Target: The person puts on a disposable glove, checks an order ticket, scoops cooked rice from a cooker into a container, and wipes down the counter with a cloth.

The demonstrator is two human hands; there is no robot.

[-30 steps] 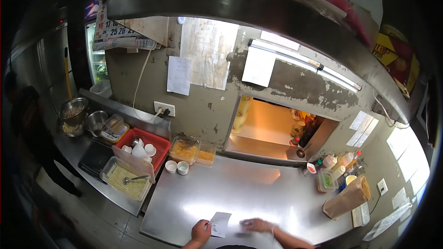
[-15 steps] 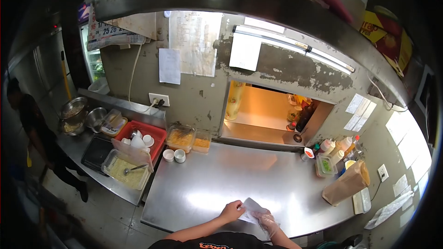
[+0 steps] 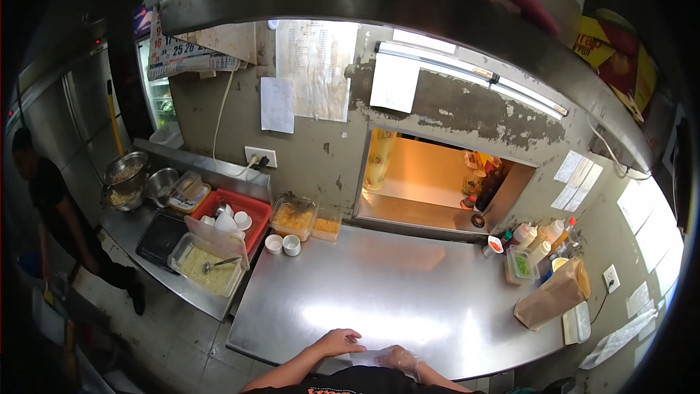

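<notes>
Close to my body, by the front edge of the steel table, my left hand [image 3: 337, 343] is bare. Its fingers are curved, with a gap between them and the thumb. A thin whitish translucent sheet [image 3: 367, 357], perhaps plastic, lies between my hands, its near part hidden by my shirt. My right hand [image 3: 398, 359], in a loose clear plastic glove, is closed on the right side of this sheet. The left thumb is near the sheet's upper left edge; whether it touches I cannot tell.
The steel table [image 3: 328, 277] carries two white cups, tubs of orange shreds [image 3: 294, 217], sauce bottles [image 3: 548, 233] and a paper bag [image 3: 554, 294]. Leftward are a red bin [image 3: 255, 231] and a tub with a spoon [image 3: 197, 270]. Another person [image 3: 65, 211] stands far left.
Both hands have come nearer my body with the sheet, which now lies lower and flatter. My left fingers have spread from their pinch on it. The view has shifted slightly.
</notes>
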